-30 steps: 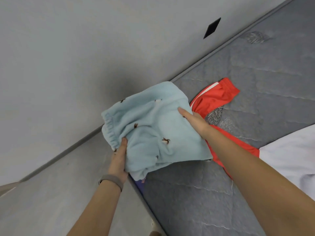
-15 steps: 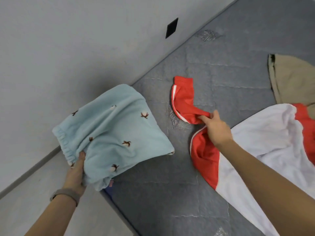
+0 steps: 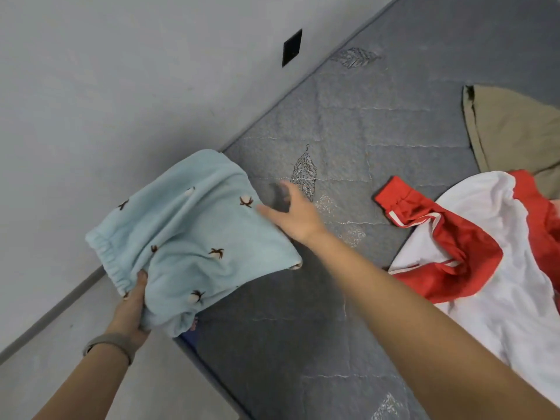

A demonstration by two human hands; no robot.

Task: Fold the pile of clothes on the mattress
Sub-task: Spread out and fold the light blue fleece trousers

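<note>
A folded light-blue fleece garment (image 3: pixel 194 237) with small brown embroidered marks hangs over the left corner of the grey quilted mattress (image 3: pixel 363 153). My left hand (image 3: pixel 131 304) grips its elastic edge from below, thumb on top. My right hand (image 3: pixel 292 215) reaches across with fingers spread at the garment's far right edge, blurred by motion. A red and white garment (image 3: pixel 472 253) lies crumpled on the mattress to the right, apart from both hands. A tan garment (image 3: pixel 515 128) lies at the far right.
A grey wall (image 3: pixel 121 86) runs along the mattress's left side and carries a small black square plate (image 3: pixel 292 47). Grey floor (image 3: pixel 151 383) shows below the mattress corner at lower left.
My right hand has let go of the red garment and swung left to the blue garment's edge. The red sleeve now lies further right. My left hand keeps its hold.
</note>
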